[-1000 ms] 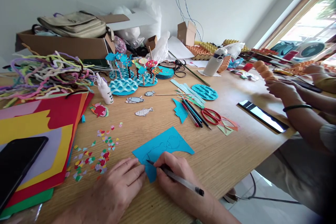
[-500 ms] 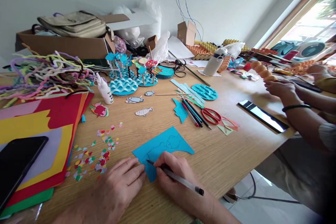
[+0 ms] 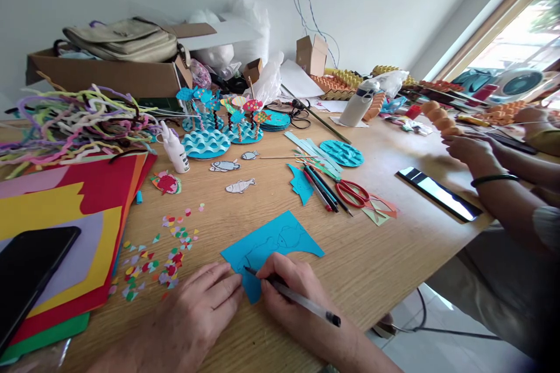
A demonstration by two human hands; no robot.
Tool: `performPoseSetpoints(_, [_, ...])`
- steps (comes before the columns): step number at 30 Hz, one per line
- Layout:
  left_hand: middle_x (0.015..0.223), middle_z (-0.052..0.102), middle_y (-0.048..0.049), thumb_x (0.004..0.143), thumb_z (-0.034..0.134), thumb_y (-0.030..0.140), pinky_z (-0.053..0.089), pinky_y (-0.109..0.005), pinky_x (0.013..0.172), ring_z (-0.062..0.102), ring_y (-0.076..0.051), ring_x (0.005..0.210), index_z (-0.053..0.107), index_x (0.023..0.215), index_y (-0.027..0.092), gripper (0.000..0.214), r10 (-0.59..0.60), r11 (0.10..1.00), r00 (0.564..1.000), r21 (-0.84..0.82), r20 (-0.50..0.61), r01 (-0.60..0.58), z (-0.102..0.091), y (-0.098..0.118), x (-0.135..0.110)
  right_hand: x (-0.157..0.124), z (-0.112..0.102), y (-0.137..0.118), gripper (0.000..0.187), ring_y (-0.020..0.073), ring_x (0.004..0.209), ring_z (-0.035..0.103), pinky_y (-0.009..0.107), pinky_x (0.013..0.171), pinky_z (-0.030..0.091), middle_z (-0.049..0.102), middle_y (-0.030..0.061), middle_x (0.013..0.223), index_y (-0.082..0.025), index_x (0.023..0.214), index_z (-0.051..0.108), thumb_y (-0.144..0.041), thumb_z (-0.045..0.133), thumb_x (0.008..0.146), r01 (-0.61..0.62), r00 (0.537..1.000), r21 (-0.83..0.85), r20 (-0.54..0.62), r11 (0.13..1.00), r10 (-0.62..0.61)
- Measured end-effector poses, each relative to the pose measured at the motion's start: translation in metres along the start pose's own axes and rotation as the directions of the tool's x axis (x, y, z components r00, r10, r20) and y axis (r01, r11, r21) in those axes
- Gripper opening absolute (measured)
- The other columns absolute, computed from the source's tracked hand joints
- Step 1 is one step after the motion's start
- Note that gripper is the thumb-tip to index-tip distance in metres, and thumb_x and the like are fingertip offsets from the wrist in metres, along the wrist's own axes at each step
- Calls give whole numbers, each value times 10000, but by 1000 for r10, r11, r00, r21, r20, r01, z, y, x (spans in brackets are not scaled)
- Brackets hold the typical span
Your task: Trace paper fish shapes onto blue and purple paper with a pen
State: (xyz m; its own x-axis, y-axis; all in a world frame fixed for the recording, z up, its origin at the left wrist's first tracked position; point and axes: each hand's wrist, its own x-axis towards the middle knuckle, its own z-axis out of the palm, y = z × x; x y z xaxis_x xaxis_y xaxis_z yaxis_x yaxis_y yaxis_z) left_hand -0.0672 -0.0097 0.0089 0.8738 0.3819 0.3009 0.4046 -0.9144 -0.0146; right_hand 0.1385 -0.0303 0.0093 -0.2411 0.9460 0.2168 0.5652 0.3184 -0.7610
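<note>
A piece of blue paper point(image 3: 266, 239) with fish outlines drawn on it lies on the wooden table in front of me. My right hand point(image 3: 293, 291) grips a pen point(image 3: 301, 300), its tip touching the paper near the lower left outline. Flat on the table, my left hand point(image 3: 196, 303) has its fingers stretched out, the fingertips at the paper's lower left edge. Beyond the sheet lie cut-out paper fish point(image 3: 240, 186), several pens and pencils point(image 3: 324, 189) and red-handled scissors point(image 3: 352, 193). Small coloured paper bits point(image 3: 170, 259) are scattered left of the sheet.
Coloured paper sheets point(image 3: 100, 245) with a black phone point(image 3: 35, 274) are at left. A glue bottle point(image 3: 175, 148), pipe cleaners point(image 3: 83, 119) and blue wavy bases point(image 3: 205, 144) stand behind. Another person's hands point(image 3: 468, 151) hold an orange bumpy piece at right, near a shiny black device point(image 3: 437, 192).
</note>
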Motion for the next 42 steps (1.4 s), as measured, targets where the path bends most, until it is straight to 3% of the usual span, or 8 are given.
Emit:
performPoseSetpoints(21, [1118,641,-27,862,389,109,473,-306,925,575,-197,1026,559,1167,161,353,25,999,1000,21,-13,-25,1,-1,1,1,1,2,147,88,510,496,171,497,345,564,-29,578,-181,711,544,-71,454,673,17,1000,-11,-22,1000,-18])
performPoseSetpoints(26, [1121,640,-31,849,401,108,463,-298,937,571,-193,1032,567,1153,158,350,30,999,999,21,-18,-29,0,-2,0,-4,-3,1,118,80,488,482,165,488,361,530,-48,558,-195,739,528,-99,458,735,24,995,31,-93,999,-21])
performPoseSetpoints(30, [1112,644,-28,836,393,82,453,-288,949,570,-175,1036,573,1144,169,368,15,1000,1000,-8,-5,-15,-4,-2,1,-15,-21,4,119,88,569,523,174,553,407,558,-24,648,-209,797,494,-102,441,796,176,966,-1,-191,984,-173])
performPoseSetpoints(33, [1109,650,-10,835,385,74,457,-266,940,582,-164,1021,586,1132,190,377,6,1000,1000,-4,-14,-6,-5,-1,2,-26,-44,15,139,98,615,539,180,574,421,559,-3,686,-209,837,505,-84,446,824,229,951,-134,-182,964,-252])
performPoseSetpoints(37, [1093,658,1,823,372,65,467,-239,915,597,-164,1006,599,1112,196,390,5,1000,1000,26,25,-5,-9,-1,5,-42,-76,42,182,125,700,586,205,610,452,613,37,797,-214,940,567,-118,429,869,180,973,-307,-81,934,-214])
performPoseSetpoints(39, [1087,660,7,805,373,51,453,-233,929,598,-158,1008,598,1108,207,409,4,999,998,39,62,-6,-11,-2,5,-47,-90,53,267,153,840,606,238,705,474,637,71,942,-225,1051,578,-133,381,897,99,995,-366,33,926,-93])
performPoseSetpoints(42, [1115,647,9,767,422,74,415,-223,966,588,-155,1026,578,1138,223,429,57,997,996,46,69,-61,-11,-7,3,-49,-107,61,359,180,942,597,278,791,478,629,96,1053,-226,1135,578,-123,337,891,49,991,-417,132,908,7])
